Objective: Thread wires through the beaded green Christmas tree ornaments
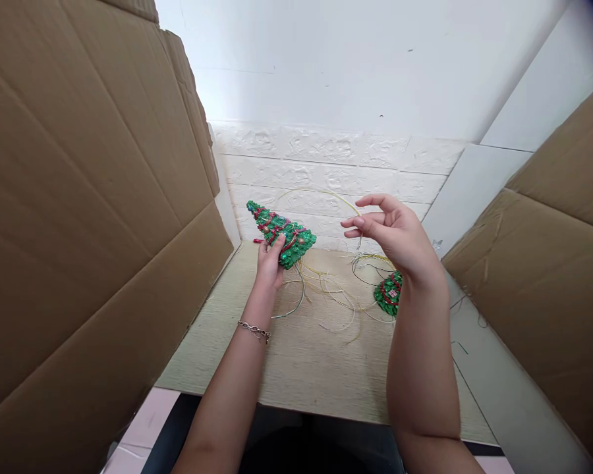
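A person's two bare forearms reach from six o'clock over a pale wood tabletop (pixel 296 368) walled in by cardboard panels (pixel 79 217) at nine and three o'clock. A chain bracelet (pixel 254 330) circles the left wrist. Loose yellow and green wire strands (pixel 326 296) lie scattered mid-table, and a second green beaded tree (pixel 388 293) rests flat at four o'clock, partly hidden behind the right forearm. The left hand (pixel 270 262) is clamped on the base of a beaded Christmas tree ornament (pixel 281 232), tilted with its tip toward ten o'clock. The right hand (pixel 393 234) pinches a thin yellow wire (pixel 336 195), fingers together, arching toward the tree. The held tree looks largely built; by the loose wire, threading appears unfinished.
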A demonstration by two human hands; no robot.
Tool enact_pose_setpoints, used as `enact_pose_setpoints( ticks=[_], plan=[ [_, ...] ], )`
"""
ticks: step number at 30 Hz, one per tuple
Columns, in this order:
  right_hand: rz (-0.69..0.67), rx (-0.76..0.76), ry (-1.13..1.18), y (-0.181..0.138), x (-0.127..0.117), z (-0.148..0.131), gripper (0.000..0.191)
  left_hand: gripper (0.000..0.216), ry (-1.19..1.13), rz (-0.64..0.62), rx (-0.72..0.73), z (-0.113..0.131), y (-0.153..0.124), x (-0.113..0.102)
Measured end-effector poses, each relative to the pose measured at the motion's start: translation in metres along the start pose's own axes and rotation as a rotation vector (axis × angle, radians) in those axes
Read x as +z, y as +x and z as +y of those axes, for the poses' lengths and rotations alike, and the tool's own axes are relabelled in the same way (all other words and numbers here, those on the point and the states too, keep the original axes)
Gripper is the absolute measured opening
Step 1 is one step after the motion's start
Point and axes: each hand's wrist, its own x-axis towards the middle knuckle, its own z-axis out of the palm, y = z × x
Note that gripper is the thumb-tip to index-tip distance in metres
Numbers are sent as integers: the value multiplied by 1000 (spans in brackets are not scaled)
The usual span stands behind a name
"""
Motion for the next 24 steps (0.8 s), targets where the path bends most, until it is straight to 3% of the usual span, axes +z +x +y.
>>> enact_pose_setpoints(
  ticks=[5,15,24],
  plan=[
    [-28,31,-29,-1,-1,2,32,51,7,1,-6,-1,0,-1],
    [125,108,-144,12,14,10,18,44,-10,75,-63,-1,3,-2],
    [180,56,-200,21,10,28,17,40,-45,53,-43,0,-1,2]
  ],
)
